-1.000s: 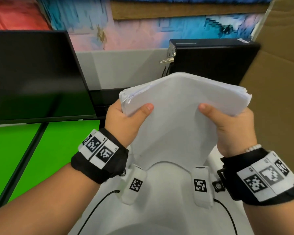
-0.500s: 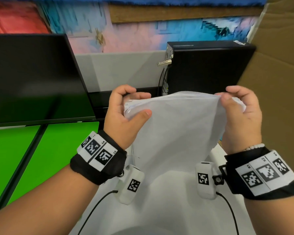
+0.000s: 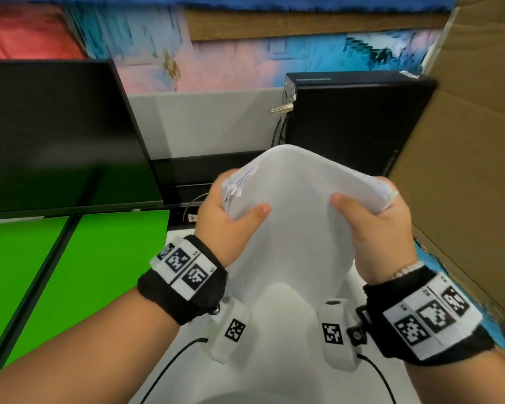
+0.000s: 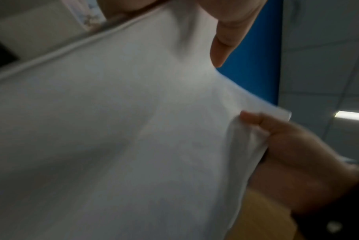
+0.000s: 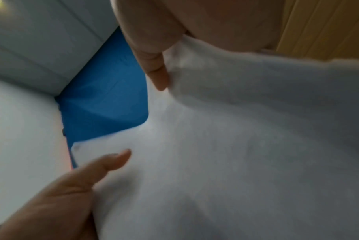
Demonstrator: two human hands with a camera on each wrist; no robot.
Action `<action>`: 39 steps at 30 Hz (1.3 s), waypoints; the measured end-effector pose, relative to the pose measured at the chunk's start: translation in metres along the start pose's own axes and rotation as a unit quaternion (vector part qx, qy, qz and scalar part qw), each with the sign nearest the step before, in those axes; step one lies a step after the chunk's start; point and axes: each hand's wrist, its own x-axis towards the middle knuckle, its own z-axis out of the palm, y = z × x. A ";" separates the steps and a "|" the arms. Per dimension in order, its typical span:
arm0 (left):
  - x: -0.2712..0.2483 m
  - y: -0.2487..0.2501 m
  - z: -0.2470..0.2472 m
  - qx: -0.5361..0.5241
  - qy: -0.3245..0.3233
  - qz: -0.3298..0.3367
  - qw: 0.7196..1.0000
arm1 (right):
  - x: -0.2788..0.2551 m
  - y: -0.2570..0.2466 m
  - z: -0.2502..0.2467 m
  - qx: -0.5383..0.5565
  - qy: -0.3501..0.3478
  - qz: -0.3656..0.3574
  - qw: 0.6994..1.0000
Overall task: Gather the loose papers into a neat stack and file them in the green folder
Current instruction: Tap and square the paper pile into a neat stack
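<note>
L hand (image 3: 225, 220) and R hand (image 3: 382, 228) each grasp a top corner of the paper stack (image 3: 298, 205), thumbs on the near face, fingers curled behind. Stack is held upright above the white desk (image 3: 289, 374), in front of the chest, its top bowed into a hump between the two hands. Sheet edges at the L corner look fanned and uneven, so stack isn't squared yet. Wrist views show only blurred white sheet w/ a thumb on each side.

Green folder (image 3: 94, 272) lies open flat on the desk to the left, well apart from the papers, just in front of a dark monitor (image 3: 56, 135). Black PC case (image 3: 353, 121) behind, cardboard panel (image 3: 464, 170) to the right.

Risks, as I judge: bowing this hard could crease the sheets; inner pages may slip out of the fanned L corner if either grip loosens; filing w/o tapping edges flush would leave a ragged stack; lower edge could catch the wrist cams.
</note>
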 end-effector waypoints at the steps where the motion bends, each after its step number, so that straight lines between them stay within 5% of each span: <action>1: -0.001 -0.007 0.003 0.022 0.011 -0.034 0.999 | 0.002 0.001 0.001 -0.018 0.010 0.007 1.000; 4: 0.000 -0.021 -0.001 0.079 0.054 -0.081 0.992 | 0.007 -0.009 -0.002 -0.124 0.094 -0.045 0.987; 6: 0.002 -0.015 -0.004 0.104 0.045 -0.072 0.991 | 0.006 -0.023 -0.007 -0.261 0.139 -0.166 0.941; 9: 0.002 0.007 0.000 0.160 -0.008 -0.017 0.987 | 0.002 -0.042 -0.004 -0.479 0.034 -0.273 0.833; 11: -0.001 0.022 0.007 0.185 -0.072 0.023 0.980 | 0.003 -0.045 0.002 -0.507 -0.061 -0.304 0.804; 15: 0.000 0.019 0.007 0.189 -0.154 -0.014 0.970 | 0.011 -0.043 -0.001 -0.392 -0.106 -0.306 0.861; 19: 0.002 -0.027 -0.027 0.288 -0.187 -0.112 0.933 | 0.018 -0.042 -0.023 -0.236 -0.064 -0.222 0.944; 22: -0.001 -0.054 -0.055 0.316 -0.156 -0.161 0.922 | 0.024 -0.032 -0.044 -0.159 -0.025 -0.146 0.976; 26: 0.000 -0.062 -0.071 0.100 0.034 -0.234 0.967 | 0.025 -0.001 -0.051 -0.096 0.025 -0.057 0.993; 30: 0.007 -0.051 -0.061 0.106 0.159 -0.111 0.975 | 0.012 0.027 -0.036 -0.060 0.116 -0.036 0.991; 34: 0.003 -0.048 -0.049 0.120 0.128 -0.032 0.984 | -0.001 0.055 -0.028 -0.063 0.116 -0.010 0.991; 39: -0.004 -0.074 -0.047 0.118 0.037 -0.146 0.981 | -0.008 0.088 -0.029 -0.124 0.077 0.090 0.985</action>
